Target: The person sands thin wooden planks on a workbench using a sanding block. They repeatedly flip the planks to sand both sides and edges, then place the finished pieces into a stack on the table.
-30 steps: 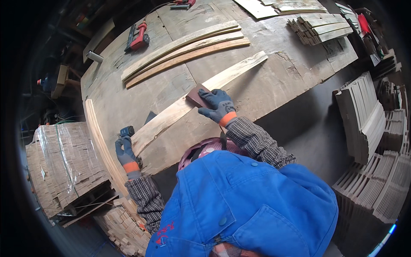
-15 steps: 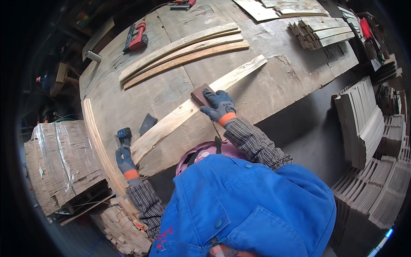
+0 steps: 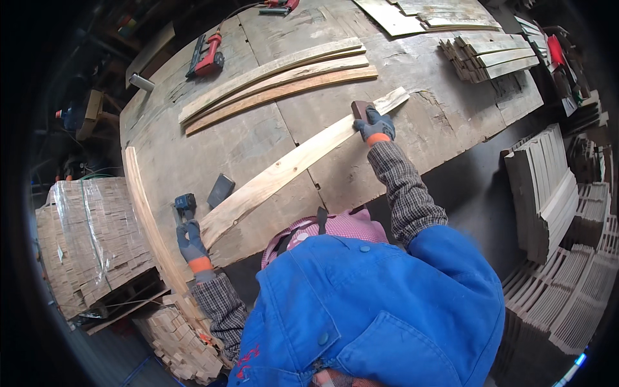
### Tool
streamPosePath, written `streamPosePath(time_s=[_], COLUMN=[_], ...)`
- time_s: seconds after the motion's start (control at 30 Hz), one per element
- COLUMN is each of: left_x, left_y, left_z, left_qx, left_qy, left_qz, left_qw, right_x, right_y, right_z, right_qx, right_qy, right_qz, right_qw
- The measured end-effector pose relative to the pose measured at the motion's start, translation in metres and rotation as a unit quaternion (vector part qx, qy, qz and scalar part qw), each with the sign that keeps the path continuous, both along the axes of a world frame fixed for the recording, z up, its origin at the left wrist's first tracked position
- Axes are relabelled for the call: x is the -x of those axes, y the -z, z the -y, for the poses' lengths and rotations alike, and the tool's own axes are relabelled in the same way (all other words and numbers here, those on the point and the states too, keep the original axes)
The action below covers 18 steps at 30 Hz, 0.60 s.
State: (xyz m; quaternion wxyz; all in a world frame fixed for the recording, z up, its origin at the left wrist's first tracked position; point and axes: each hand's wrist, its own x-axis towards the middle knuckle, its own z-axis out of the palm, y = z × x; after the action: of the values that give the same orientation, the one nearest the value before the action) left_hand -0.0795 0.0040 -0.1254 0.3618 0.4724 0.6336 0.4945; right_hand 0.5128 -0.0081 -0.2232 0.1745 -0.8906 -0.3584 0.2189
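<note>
A long pale wooden board (image 3: pixel 277 173) lies aslant on the plywood-topped table. My right hand (image 3: pixel 376 126), in a grey glove with an orange cuff, grips a brown sanding block (image 3: pixel 361 110) on the board near its far right end. At the near left end, my left hand (image 3: pixel 191 242), gloved alike, holds the board's tip; its fingertips are partly hidden. Just beyond that hand sits a small blue-and-black tool (image 3: pixel 185 202), its kind unclear. A dark rectangular block (image 3: pixel 221 190) rests beside the board.
Several wooden strips (image 3: pixel 277 82) lie across the table (image 3: pixel 342 151) beyond the board. Farther left is a red nail gun (image 3: pixel 209 59). Stacked slats (image 3: pixel 493 57) occupy the far right corner. A long plank (image 3: pixel 145 209) runs along the left edge, beside a wrapped wood stack (image 3: pixel 97 238).
My right hand has slid the sanding block along the board, away and to the right, toward its far end. My left hand stays at the near end.
</note>
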Motion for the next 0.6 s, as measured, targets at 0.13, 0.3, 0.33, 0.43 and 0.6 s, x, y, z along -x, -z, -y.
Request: streamPosePath(time_s=[0.13, 0.3, 0.33, 0.43, 0.6], left_x=[0.0, -0.016, -0.024, -0.057, -0.1], left_y=[-0.004, 0.005, 0.007, 0.005, -0.04], left_z=[-0.012, -0.03, -0.033, -0.035, -0.028], left_qx=[-0.013, 0.009, 0.005, 0.064, 0.05], left_qy=[0.031, 0.029, 0.035, -0.005, 0.034], left_qz=[-0.183, -0.053, -0.091, -0.021, -0.108], left_qw=[0.983, 0.998, 0.995, 0.998, 0.992], right_x=[0.101, 0.196, 0.21, 0.246, 0.292], right_y=[-0.038, -0.097, -0.108, -0.136, -0.153], right_z=[0.021, 0.024, 0.024, 0.017, 0.011], right_qx=[-0.072, -0.196, -0.212, -0.219, -0.211], right_qy=[-0.131, -0.272, -0.296, -0.363, -0.431], right_qz=[-0.004, -0.02, -0.012, -0.04, -0.042], right_qw=[0.989, 0.942, 0.931, 0.905, 0.877])
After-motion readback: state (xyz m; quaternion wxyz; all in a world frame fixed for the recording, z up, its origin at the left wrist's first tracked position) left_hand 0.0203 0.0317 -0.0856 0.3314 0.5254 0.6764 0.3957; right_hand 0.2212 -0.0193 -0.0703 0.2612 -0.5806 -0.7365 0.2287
